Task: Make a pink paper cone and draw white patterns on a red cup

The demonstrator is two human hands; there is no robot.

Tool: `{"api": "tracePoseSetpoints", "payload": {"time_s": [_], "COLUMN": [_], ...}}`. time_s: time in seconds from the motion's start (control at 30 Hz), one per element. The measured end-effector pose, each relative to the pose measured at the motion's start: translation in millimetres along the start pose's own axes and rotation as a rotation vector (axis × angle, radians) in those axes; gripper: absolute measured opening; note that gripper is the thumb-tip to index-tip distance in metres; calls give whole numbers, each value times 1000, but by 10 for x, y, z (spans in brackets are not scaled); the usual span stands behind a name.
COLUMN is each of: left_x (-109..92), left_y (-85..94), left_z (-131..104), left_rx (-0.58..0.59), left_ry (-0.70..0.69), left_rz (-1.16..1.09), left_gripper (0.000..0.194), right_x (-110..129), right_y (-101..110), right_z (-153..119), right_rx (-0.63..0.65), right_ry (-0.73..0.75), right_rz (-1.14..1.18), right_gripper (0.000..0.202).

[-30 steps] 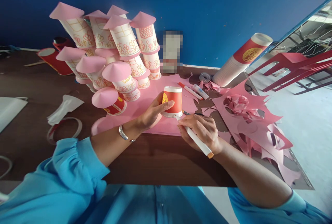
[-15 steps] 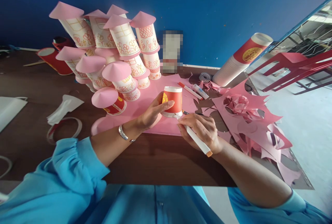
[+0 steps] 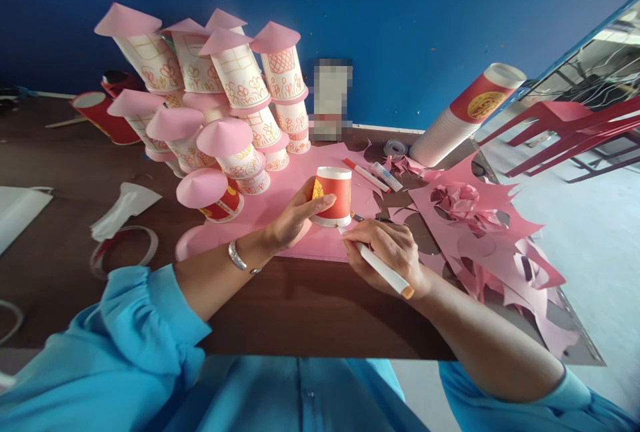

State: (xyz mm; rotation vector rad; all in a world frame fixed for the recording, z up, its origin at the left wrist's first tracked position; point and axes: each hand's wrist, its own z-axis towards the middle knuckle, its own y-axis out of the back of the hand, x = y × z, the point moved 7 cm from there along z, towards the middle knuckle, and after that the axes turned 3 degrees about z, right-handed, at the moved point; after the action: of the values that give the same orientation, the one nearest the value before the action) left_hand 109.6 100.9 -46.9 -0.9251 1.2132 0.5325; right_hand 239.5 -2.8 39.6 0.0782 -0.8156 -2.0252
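My left hand point(image 3: 297, 214) grips a red paper cup point(image 3: 339, 195) with a yellow print and white rims, its fingers wrapped round the side. In my right hand point(image 3: 387, 249) is a white marker point(image 3: 383, 270) with an orange end, its tip against the cup's lower white rim. Pink paper point(image 3: 320, 249) lies beneath both hands. To the left stand several cup towers with pink cone tops point(image 3: 225, 137) and drawn flowers. A shorter red cup point(image 3: 226, 207) with a cone top stands nearest my left forearm.
At the back right leans a tall stack of cups point(image 3: 453, 122). Pink scraps point(image 3: 483, 239) cover the right side. A red marker point(image 3: 367, 175), a glue tube point(image 3: 387, 177) and a tape roll point(image 3: 395, 149) lie behind the cup. A tape ring point(image 3: 151, 252) lies left.
The marker and my right hand have shifted very slightly right, the tip still at the cup's lower rim. My left hand and the cup look the same.
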Motion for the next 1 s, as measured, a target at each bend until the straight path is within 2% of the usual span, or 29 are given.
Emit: {"api": "tracePoseSetpoints", "payload": {"time_s": [0.43, 0.67, 1.0], "left_x": [-11, -22, -32], "left_y": [-15, -20, -38], "left_z": [12, 9, 4], "left_rx": [16, 22, 24], "left_ry": [7, -12, 19], "left_rz": [6, -1, -9], "left_gripper": [54, 49, 54], "right_x": [18, 7, -2], "right_y": [33, 23, 46], "right_z": [-11, -21, 4], "right_rx": [-9, -19, -18], "right_ry": [38, 44, 34], "right_rz": [4, -10, -46], "right_gripper": [20, 23, 18]}}
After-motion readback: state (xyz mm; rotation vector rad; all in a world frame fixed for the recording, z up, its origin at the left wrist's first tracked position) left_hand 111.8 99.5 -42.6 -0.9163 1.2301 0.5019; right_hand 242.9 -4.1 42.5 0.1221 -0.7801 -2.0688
